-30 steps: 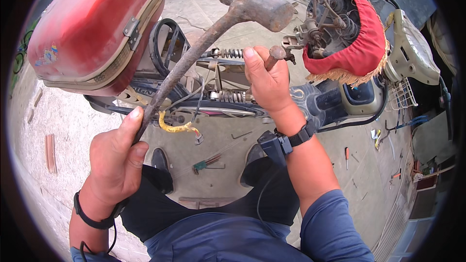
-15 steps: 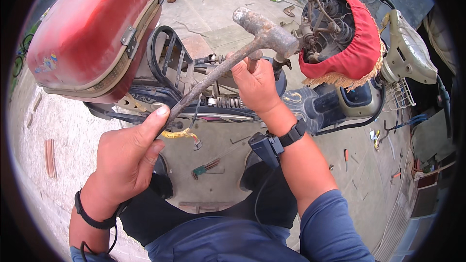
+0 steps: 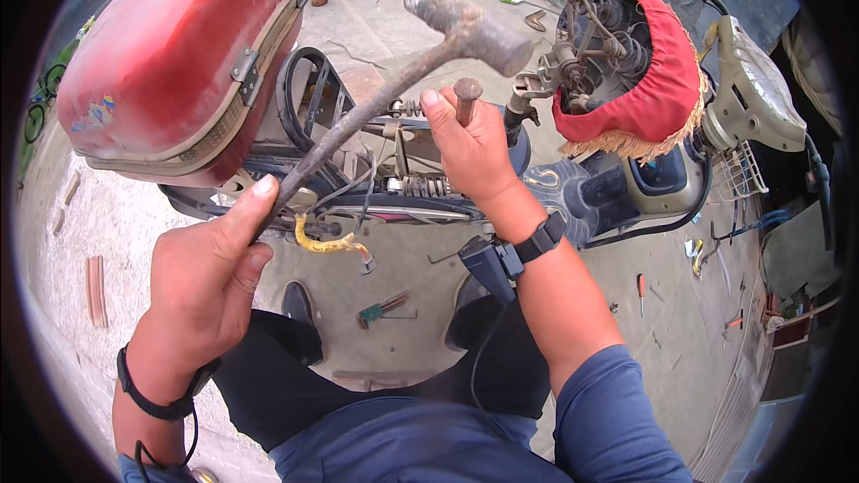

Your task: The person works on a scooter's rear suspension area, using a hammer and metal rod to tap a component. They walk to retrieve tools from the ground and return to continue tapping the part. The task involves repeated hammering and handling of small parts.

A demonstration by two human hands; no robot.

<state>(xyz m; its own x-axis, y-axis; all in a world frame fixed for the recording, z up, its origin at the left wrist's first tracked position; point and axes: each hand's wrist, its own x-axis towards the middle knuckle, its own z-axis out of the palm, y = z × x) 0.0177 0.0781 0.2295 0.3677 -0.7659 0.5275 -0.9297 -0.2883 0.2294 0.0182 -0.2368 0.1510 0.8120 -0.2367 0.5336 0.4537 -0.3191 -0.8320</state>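
My left hand [image 3: 204, 273] is closed round the handle of a rusty hammer [image 3: 376, 89], thumb along the shaft. The hammer's thick cylindrical head is raised above a scooter frame [image 3: 385, 139]. In my right hand [image 3: 480, 152] is a rusty metal rod [image 3: 466, 100] with a round flat head, standing upright in the fist. The hammer head hangs above and apart from the rod in this view. Below that fist is the scooter's open mid-section; the rod's lower end is hidden. Near my left hand a yellow-wrapped cable [image 3: 324, 244] droops from the frame.
A red top box [image 3: 170, 63] rises at the left. To the right stands a red fringed cover [image 3: 649, 107] around exposed metal parts. Hex keys [image 3: 383, 309] lie on the floor between my shoes; a screwdriver [image 3: 641, 293] lies to the right.
The hammer has lifted up and to the left, uncovering the rod's head. My left hand has shifted left; my right hand stays nearly in place, still gripping the rod.
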